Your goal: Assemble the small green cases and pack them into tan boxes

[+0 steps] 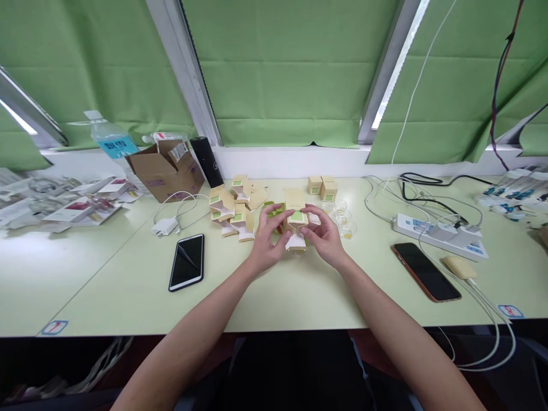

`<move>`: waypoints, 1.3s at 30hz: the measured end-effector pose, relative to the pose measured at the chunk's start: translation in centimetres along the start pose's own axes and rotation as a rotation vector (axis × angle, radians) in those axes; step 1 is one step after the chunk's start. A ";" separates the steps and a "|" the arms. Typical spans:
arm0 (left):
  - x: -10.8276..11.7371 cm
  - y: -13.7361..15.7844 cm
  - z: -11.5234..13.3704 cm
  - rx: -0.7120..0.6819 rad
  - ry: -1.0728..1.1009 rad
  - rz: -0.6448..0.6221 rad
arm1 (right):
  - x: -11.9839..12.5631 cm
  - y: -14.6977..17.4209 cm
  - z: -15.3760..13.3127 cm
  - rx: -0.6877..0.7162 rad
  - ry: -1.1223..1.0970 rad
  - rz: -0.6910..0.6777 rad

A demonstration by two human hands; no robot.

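Note:
Between my two hands is a small cream cardboard box (pixel 296 218) with a green square on it and its flaps spread open. My left hand (pixel 270 235) grips the box's left side, fingers curled. My right hand (pixel 326 235) holds the right side, thumb and fingers pressed to the card. Left of my hands lies a pile of similar open boxes (pixel 238 217). Small clear round containers (pixel 347 229) with yellow marks sit just right of my right hand. Two closed cream boxes (pixel 322 187) stand behind. Something green and red is partly hidden behind my left fingers.
A phone (pixel 187 262) and a white charger (pixel 165 226) lie to the left, near a brown carton (pixel 171 171). Rightward are another phone (pixel 426 272), a white power strip (pixel 440 237), an earbud case (pixel 459 266) and loose cables. Packaged items (pixel 81 200) crowd the far left.

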State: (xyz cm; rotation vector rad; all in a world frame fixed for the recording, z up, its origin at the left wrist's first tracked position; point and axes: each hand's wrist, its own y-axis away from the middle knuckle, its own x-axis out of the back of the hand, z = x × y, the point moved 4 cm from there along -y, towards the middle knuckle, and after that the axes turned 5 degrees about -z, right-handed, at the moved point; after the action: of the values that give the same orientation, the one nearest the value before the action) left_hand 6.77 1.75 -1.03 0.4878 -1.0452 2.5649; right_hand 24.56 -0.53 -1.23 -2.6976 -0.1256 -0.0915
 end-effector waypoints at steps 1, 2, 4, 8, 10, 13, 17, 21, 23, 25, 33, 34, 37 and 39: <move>0.0 0.0 -0.1 -0.002 0.038 -0.038 | 0.1 0.0 0.0 -0.003 -0.015 0.006; 0.0 0.0 -0.2 -0.010 0.077 -0.076 | 0.1 -0.1 0.0 -0.005 -0.032 0.015; 0.0 0.0 -0.3 -0.029 0.139 -0.140 | 0.3 -0.1 -0.1 -0.002 -0.060 0.036; -0.3 -0.1 -0.1 -0.017 0.177 -0.216 | 0.5 -0.2 -0.3 -0.008 -0.056 0.050; -0.4 -0.1 0.1 -0.002 0.179 -0.221 | 0.4 -0.2 -0.3 -0.013 -0.050 0.052; -0.6 -0.1 0.1 0.021 0.194 -0.171 | 0.3 -0.2 -0.3 -0.015 -0.039 0.063; -0.6 0.0 -0.3 0.056 0.221 -0.086 | 0.0 0.0 -0.2 -0.004 -0.070 0.058; -0.7 -0.1 -0.7 0.050 0.270 -0.025 | 0.0 0.2 -0.4 0.035 -0.075 0.014; -0.7 -0.2 -0.8 0.026 0.284 0.013 | 0.1 0.3 -0.5 0.051 -0.066 -0.009; -0.7 -0.2 -0.8 0.011 0.290 0.051 | 0.1 0.4 -0.6 0.061 -0.067 -0.030; -0.7 -0.2 -0.8 0.033 0.296 0.128 | -0.5 0.5 -0.7 0.062 -0.084 -0.074; -0.6 -0.2 -0.8 0.034 0.290 0.133 | -0.5 0.5 -0.7 0.060 -0.086 -0.071; -0.6 -0.2 -0.8 0.029 0.277 0.147 | -0.6 0.4 -0.7 0.057 -0.103 -0.060; -0.6 -0.2 -0.9 0.028 0.271 0.157 | -0.7 0.4 -0.7 0.053 -0.108 -0.058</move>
State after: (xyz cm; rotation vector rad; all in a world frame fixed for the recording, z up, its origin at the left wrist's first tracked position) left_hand 7.25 2.41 -1.74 0.0621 -0.9848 2.6879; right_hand 23.89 -1.25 -0.88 -2.6467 -0.2365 0.0400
